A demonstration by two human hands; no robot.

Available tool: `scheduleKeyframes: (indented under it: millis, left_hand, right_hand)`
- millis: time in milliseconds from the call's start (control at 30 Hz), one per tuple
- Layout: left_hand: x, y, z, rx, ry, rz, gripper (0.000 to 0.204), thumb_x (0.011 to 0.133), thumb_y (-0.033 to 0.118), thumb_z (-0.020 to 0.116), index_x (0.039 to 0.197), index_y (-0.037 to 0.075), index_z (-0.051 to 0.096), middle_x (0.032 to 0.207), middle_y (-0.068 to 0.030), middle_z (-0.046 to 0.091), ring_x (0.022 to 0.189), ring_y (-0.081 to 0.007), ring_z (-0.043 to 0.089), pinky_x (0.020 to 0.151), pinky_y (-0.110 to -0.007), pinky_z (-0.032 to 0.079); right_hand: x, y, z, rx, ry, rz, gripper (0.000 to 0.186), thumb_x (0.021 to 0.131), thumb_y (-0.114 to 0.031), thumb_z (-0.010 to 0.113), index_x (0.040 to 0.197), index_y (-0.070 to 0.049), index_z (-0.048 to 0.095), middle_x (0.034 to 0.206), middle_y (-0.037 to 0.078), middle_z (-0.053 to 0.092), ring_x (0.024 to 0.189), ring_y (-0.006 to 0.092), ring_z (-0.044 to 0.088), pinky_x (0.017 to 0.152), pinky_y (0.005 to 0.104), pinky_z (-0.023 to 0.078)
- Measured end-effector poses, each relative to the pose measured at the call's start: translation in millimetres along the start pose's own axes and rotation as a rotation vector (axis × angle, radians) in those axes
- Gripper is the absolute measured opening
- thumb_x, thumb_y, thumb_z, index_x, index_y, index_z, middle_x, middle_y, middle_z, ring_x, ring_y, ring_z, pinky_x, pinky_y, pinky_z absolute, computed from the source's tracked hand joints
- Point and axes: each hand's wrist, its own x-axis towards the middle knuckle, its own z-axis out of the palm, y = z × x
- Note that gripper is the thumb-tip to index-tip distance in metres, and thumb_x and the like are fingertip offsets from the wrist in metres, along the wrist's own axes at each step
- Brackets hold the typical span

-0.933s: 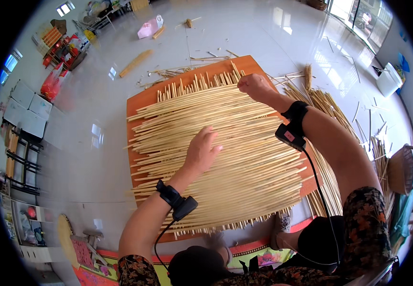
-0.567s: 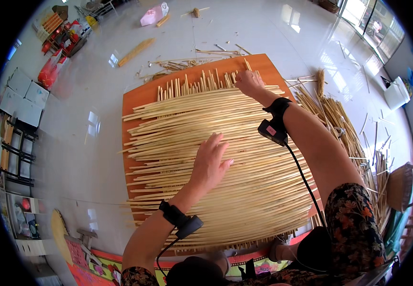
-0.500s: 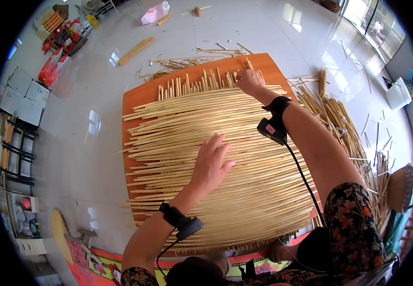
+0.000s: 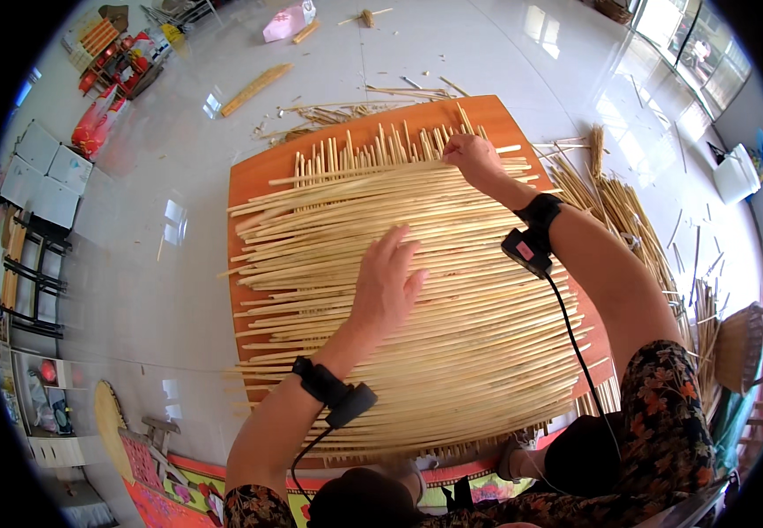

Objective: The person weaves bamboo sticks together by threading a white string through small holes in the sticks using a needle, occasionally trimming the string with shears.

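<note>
Pale, straight plant stalks (image 4: 434,326), laid side by side and crossed by others, form a wide mat in front of me. At its far edge, a row of upright stalk ends (image 4: 337,158) sticks out beyond the crosswise ones. My right hand (image 4: 476,162) is at the right part of that edge, thumb and fingers closed together around a stalk; the fingertips partly hide it. Over the mat's middle, my left hand (image 4: 386,277) is held with fingers apart and nothing in them. Each wrist wears a black strap with a small box and cable.
An orange-brown board (image 4: 249,180) lies under the mat. Loose stalks (image 4: 632,220) are heaped on the floor at right, near a wicker basket (image 4: 738,348) and a white bucket (image 4: 737,172). Scraps and a flat wooden piece (image 4: 258,90) lie beyond the board. My feet are at the near edge.
My right hand and forearm have shifted right and slightly nearer. A crosswise stalk now shows at the far edge, its ends sticking out left and right. The left hand has risen slightly farther away.
</note>
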Motion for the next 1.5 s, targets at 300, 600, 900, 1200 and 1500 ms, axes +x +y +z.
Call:
scheduleKeyframes:
  millis: [300, 600, 900, 1200, 1500]
  left_hand:
    - [35.0, 4.3, 5.8, 0.275, -0.033, 0.017, 0.077, 0.083, 0.024, 0.077, 0.148, 0.006, 0.039, 0.157, -0.0136, 0.031, 0.148, -0.0327, 0.026, 0.121, -0.054, 0.018]
    - [14.9, 24.1, 23.5, 0.327, -0.18, 0.153, 0.074, 0.084, 0.023, 0.075, 0.148, 0.013, 0.042, 0.158, -0.0073, 0.033, 0.148, -0.0278, 0.027, 0.122, -0.054, 0.015]
    - [-15.1, 54.3, 23.8, 0.323, -0.251, 0.191, 0.07, 0.086, 0.021, 0.073, 0.148, 0.014, 0.043, 0.158, -0.0058, 0.033, 0.148, -0.0251, 0.027, 0.122, -0.052, 0.019]
    - [-9.8, 77.2, 23.2, 0.178, -0.177, 0.22, 0.056, 0.085, 0.018, 0.074, 0.137, 0.008, 0.054, 0.144, -0.0125, 0.048, 0.135, -0.0295, 0.044, 0.113, -0.048, 0.034]
    - [-10.8, 117.1, 43.3, -0.426, -0.109, 0.008, 0.016, 0.089, 0.003, 0.069, 0.105, 0.0, 0.069, 0.103, -0.0097, 0.066, 0.087, -0.0178, 0.068, 0.072, -0.028, 0.055]
  right_hand:
    - [-120.2, -13.0, -20.1, 0.002, 0.019, -0.223, 0.008, 0.087, -0.013, 0.065, 0.088, -0.005, 0.066, 0.091, 0.01, 0.064, 0.085, 0.0331, 0.064, 0.074, 0.0419, 0.051]
    - [-219.1, -2.5, -41.5, -0.037, -0.06, -0.286, 0.006, 0.088, -0.013, 0.066, 0.09, -0.009, 0.062, 0.091, 0.008, 0.06, 0.08, 0.0322, 0.064, 0.067, 0.0416, 0.052]
    - [-269.0, 0.5, -53.2, 0.128, -0.081, -0.295, 0.008, 0.087, -0.011, 0.068, 0.092, -0.007, 0.065, 0.092, 0.008, 0.06, 0.081, 0.0303, 0.065, 0.07, 0.0395, 0.053]
    - [-282.2, 6.2, -39.8, 0.873, -0.15, 0.287, 0.005, 0.096, -0.005, 0.063, 0.099, -0.001, 0.064, 0.088, 0.0, 0.063, 0.08, 0.0073, 0.06, 0.072, 0.0244, 0.053]
    - [-293.5, 0.0, -47.8, 1.101, -0.094, 0.31, 0.006, 0.096, -0.007, 0.064, 0.099, -0.002, 0.064, 0.092, 0.001, 0.064, 0.081, 0.007, 0.06, 0.073, 0.0241, 0.053]
